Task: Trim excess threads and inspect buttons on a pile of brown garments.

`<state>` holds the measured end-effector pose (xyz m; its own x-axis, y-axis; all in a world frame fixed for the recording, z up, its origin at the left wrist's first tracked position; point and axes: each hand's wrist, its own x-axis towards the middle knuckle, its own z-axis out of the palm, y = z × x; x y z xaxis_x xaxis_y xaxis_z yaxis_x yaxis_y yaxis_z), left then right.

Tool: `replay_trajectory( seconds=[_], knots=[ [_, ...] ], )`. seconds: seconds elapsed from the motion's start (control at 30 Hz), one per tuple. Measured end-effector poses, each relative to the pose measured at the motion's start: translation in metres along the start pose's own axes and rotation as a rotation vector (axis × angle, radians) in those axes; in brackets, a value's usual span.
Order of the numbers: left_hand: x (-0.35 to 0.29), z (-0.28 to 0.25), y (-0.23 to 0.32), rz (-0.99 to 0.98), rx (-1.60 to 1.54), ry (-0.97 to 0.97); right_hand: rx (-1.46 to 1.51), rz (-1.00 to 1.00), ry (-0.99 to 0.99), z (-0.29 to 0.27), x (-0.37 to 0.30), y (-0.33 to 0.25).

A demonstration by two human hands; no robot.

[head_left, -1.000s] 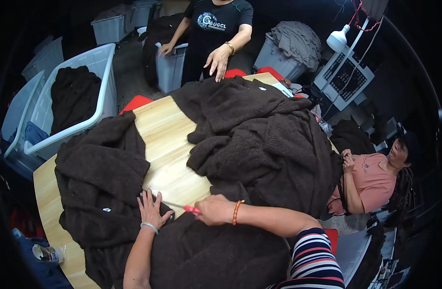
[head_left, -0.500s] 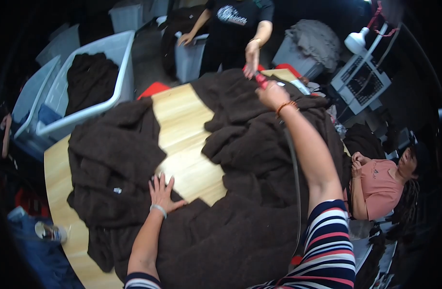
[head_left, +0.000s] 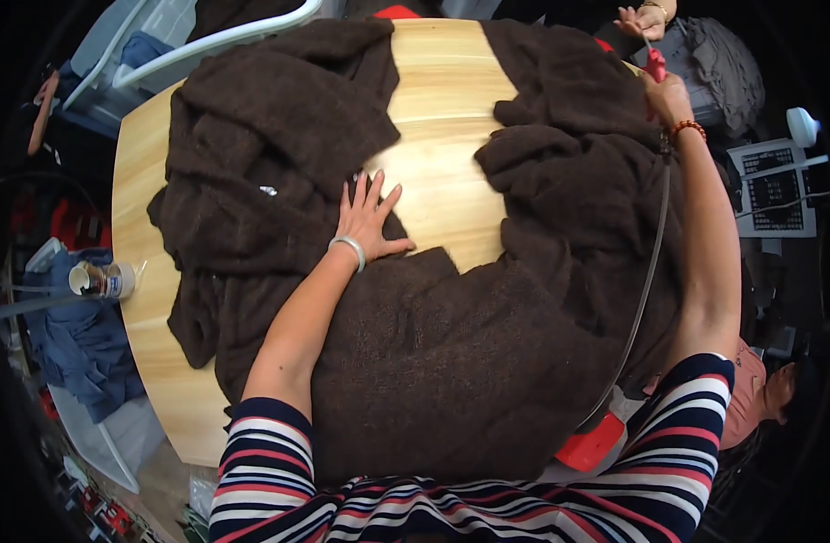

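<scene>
Dark brown knitted garments (head_left: 451, 362) are spread over the light wooden table (head_left: 442, 118). My left hand (head_left: 370, 222) lies flat with spread fingers, on the brown cloth and the bare wood beside it. At the far right my right hand (head_left: 668, 98) is closed round a red air blow gun (head_left: 656, 65), its thin nozzle pointing away. A clear hose (head_left: 648, 271) hangs from my right hand and curves down over the cloth. Just past the nozzle tip is a co-worker's open hand (head_left: 646, 20); whether they touch is hard to tell.
White tubs (head_left: 216, 41) stand beyond the table's far left. A paper cup (head_left: 103, 280) and blue cloth (head_left: 85, 335) are by the left edge. Grey cloth (head_left: 727, 72) fills a bin at far right. A person in pink (head_left: 748, 398) is at the right; a red stool (head_left: 591, 443) is near me.
My view has tipped down and the table fills more of it. My right hand still grips the air gun. The co-worker's hand, earlier at the gun's front, is now turned palm up.
</scene>
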<state>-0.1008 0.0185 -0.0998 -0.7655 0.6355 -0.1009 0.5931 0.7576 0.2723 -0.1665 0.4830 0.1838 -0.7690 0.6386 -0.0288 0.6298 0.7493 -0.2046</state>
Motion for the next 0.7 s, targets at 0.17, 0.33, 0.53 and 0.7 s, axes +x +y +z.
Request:
replay_trajectory(
  seconds=[0.17, 0.33, 0.53, 0.7],
  knots=[
    [0.003, -0.007, 0.008, -0.05, 0.022, -0.072, -0.234, -0.184, 0.432, 0.005, -0.011, 0.003],
    [0.019, -0.001, -0.001, -0.02, 0.004, 0.051, -0.081, -0.872, 0.441, 0.018, -0.161, -0.011],
    [0.059, 0.011, -0.037, -0.111, -0.261, 0.289, 0.254, -0.882, -0.442, 0.031, -0.37, 0.002],
    [0.036, 0.017, -0.047, -0.206, -0.124, 0.176, 0.244, -0.872, -0.647, 0.049, -0.468, 0.048]
  ],
)
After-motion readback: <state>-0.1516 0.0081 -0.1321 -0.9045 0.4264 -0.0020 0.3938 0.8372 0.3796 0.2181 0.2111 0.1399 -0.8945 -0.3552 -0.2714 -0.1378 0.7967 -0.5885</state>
